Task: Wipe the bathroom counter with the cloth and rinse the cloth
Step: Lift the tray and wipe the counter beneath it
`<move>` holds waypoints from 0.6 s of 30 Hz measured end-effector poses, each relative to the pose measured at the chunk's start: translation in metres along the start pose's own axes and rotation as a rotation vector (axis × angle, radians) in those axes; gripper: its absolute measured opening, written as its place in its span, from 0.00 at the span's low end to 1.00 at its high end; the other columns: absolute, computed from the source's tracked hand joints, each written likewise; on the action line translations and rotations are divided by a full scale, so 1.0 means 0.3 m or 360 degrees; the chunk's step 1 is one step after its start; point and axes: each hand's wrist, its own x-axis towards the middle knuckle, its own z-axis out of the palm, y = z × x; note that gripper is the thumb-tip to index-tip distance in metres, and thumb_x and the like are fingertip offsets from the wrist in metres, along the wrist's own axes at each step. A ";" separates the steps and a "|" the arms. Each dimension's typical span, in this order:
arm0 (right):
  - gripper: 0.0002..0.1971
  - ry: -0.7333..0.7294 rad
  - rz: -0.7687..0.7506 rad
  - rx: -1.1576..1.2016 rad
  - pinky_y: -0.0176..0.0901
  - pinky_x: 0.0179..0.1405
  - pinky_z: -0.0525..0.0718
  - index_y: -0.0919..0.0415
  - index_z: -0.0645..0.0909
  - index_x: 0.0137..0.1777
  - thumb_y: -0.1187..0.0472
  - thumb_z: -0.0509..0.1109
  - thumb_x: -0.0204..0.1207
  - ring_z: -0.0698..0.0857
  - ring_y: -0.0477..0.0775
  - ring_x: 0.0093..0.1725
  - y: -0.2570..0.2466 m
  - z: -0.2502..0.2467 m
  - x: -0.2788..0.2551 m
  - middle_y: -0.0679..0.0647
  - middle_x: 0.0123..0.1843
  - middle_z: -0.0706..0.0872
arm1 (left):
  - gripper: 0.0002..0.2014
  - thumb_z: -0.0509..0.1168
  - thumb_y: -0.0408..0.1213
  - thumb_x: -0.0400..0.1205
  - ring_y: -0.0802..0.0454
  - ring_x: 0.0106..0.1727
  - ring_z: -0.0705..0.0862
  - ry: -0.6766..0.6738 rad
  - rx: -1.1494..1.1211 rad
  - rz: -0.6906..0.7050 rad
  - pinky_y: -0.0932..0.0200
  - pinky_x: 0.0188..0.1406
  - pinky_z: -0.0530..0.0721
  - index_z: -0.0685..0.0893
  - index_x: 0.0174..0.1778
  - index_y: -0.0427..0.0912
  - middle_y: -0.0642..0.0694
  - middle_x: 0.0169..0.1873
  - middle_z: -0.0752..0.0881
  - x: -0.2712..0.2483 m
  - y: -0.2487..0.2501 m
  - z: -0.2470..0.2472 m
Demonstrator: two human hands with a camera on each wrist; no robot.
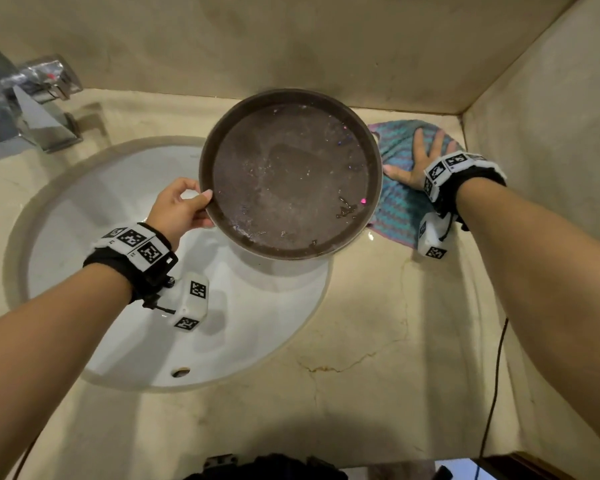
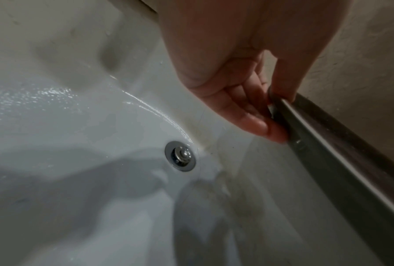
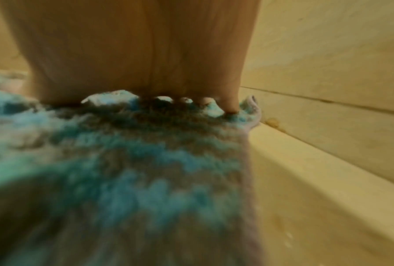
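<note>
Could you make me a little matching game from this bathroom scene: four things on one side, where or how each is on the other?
Things:
1. round tray
2. cloth
3. faucet
4. drain

Places or states:
A. at the bottom of the white basin
B. pinched at the rim by the left hand
C. pressed flat on the counter under the right hand
D. at the far left of the counter

Pairs: 1-B, 2-C, 3-D, 4-A

The left hand [image 1: 179, 207] pinches the rim of a round brown tray [image 1: 291, 174], thumb on top, holding it over the far right edge of the white sink [image 1: 84, 216]; droplets and specks dot the tray's floor. The right hand [image 1: 417, 160] lies flat with fingers spread on a teal and purple cloth [image 1: 397, 206] in the back right corner of the beige tabletop [image 1: 378, 341]. A chrome faucet [image 1: 39, 105] stands at far left.
</note>
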 end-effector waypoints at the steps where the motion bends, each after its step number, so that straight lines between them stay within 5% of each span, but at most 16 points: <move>1: 0.51 -0.0010 -0.0011 -0.0008 0.65 0.81 0.44 0.51 0.31 0.82 0.24 0.50 0.69 0.40 0.72 0.83 0.010 0.014 -0.011 0.61 0.84 0.32 | 0.10 0.62 0.30 0.83 0.58 0.22 0.87 0.0002 0.0002 0.0002 0.64 0.30 0.89 0.73 0.37 0.46 0.51 0.21 0.88 -0.003 0.003 0.001; 6: 0.52 -0.0070 -0.0025 -0.0022 0.66 0.81 0.43 0.50 0.29 0.82 0.25 0.53 0.70 0.37 0.71 0.83 0.063 0.089 -0.096 0.61 0.84 0.31 | 0.11 0.61 0.30 0.83 0.57 0.19 0.85 0.0040 -0.0004 -0.0001 0.64 0.25 0.87 0.71 0.36 0.46 0.50 0.18 0.86 -0.025 0.020 0.020; 10: 0.51 -0.0032 -0.0041 -0.0015 0.65 0.82 0.42 0.52 0.30 0.82 0.29 0.55 0.72 0.37 0.72 0.82 0.086 0.172 -0.191 0.62 0.84 0.32 | 0.11 0.62 0.31 0.83 0.50 0.25 0.84 0.0050 0.0094 -0.0003 0.60 0.29 0.88 0.72 0.36 0.46 0.43 0.26 0.85 -0.049 0.020 0.052; 13: 0.50 -0.0038 -0.0062 -0.0026 0.64 0.81 0.41 0.54 0.31 0.82 0.30 0.55 0.74 0.36 0.73 0.82 0.115 0.233 -0.266 0.63 0.84 0.31 | 0.13 0.62 0.31 0.83 0.58 0.18 0.83 0.0089 0.0114 0.0000 0.65 0.24 0.87 0.71 0.34 0.46 0.48 0.19 0.85 -0.078 0.012 0.101; 18: 0.51 -0.0110 -0.0131 0.0002 0.65 0.81 0.41 0.53 0.29 0.82 0.31 0.57 0.73 0.34 0.72 0.82 0.183 0.337 -0.402 0.62 0.83 0.29 | 0.14 0.59 0.29 0.84 0.62 0.13 0.81 0.0132 0.0074 -0.0031 0.68 0.18 0.84 0.68 0.33 0.45 0.42 0.30 0.78 -0.123 0.016 0.168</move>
